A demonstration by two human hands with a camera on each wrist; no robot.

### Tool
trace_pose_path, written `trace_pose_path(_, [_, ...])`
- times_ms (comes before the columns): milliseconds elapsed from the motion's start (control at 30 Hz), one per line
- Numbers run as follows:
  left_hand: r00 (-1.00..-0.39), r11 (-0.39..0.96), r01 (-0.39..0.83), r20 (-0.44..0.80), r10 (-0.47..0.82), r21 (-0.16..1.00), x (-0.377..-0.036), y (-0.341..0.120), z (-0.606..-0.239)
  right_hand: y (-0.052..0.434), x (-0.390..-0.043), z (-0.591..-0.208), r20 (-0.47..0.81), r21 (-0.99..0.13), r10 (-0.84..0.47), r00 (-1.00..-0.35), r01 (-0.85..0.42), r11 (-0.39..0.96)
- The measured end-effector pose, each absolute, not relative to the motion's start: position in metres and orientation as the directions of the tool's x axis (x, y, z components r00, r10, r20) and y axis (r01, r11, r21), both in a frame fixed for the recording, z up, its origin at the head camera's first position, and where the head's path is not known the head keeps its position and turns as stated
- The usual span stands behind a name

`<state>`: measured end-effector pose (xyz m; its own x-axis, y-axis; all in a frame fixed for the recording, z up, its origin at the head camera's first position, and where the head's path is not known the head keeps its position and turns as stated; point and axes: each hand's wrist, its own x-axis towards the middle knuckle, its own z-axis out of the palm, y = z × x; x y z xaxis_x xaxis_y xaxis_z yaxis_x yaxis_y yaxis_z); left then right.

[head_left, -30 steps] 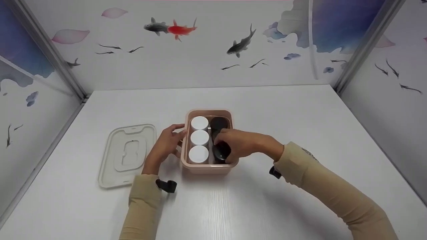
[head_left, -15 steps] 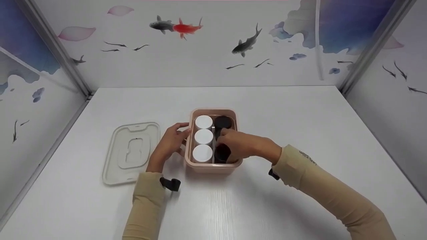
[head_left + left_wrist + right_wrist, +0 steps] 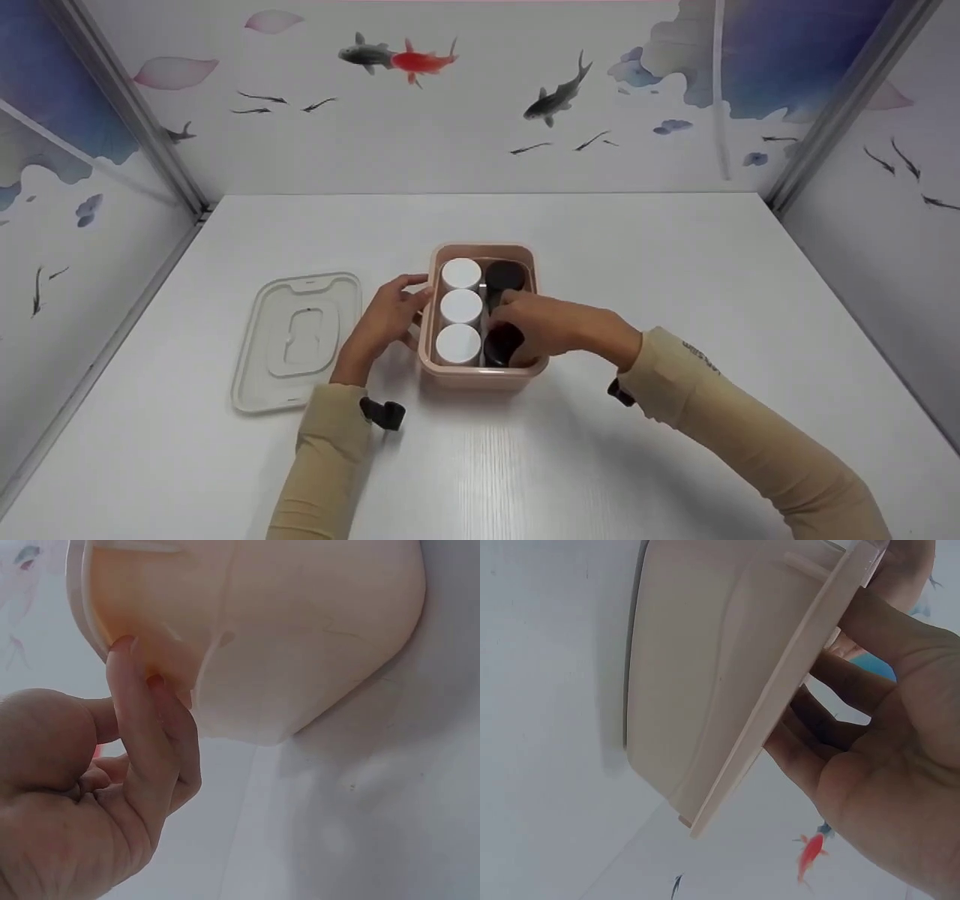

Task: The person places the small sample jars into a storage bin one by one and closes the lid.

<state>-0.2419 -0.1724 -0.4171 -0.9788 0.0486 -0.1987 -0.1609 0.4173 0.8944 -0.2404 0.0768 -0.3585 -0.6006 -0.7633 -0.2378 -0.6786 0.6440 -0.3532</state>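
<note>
A pink plastic box (image 3: pixel 480 381) stands on the table with three white-lidded jars in its left row; the middle one (image 3: pixel 460 307) is in plain view. On the right, a black-lidded jar (image 3: pixel 505 277) sits at the back and another black-lidded jar (image 3: pixel 501 346) at the front. My right hand (image 3: pixel 551 326) reaches over the right rim, its thumb and fingers curled round the front black-lidded jar. In the right wrist view, the box wall hides those fingertips. My left hand (image 3: pixel 384 313) grips the box's left rim, fingers (image 3: pixel 139 705) curled beneath it.
To the left, a translucent lid (image 3: pixel 296 341) lies flat on the white table (image 3: pixel 645 247). Panels printed with fish (image 3: pixel 424 61) enclose the back and sides. A black wrist mount (image 3: pixel 382 414) juts from the left sleeve.
The front black-lidded jar, held by my right hand, looked tilted and shiny on top a second ago and now appears lower and darker. My left hand keeps its place; the view shifted slightly.
</note>
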Motion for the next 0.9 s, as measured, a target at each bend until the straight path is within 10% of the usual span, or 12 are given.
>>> trace_pose_path(300, [-0.996, 0.467, -0.083, -0.086, -0.016, 0.881, -0.235, -0.180, -0.413, 0.066, -0.228, -0.367, 0.009, -0.421, -0.739, -0.673, -0.673, 0.608])
trace_pose_path(500, [-0.999, 0.583, -0.008, 0.021, -0.043, 0.813, -0.221, -0.199, -0.402, 0.045, -0.213, -0.372, 0.145, -0.693, -0.643, -0.752, -0.541, 0.476])
trace_pose_path(900, [-1.000, 0.758, 0.010, 0.008, 0.006, 0.652, -0.192, -0.260, -0.386, -0.003, -0.197, -0.367, -0.003, -0.993, -0.559, -0.829, -0.064, 0.100])
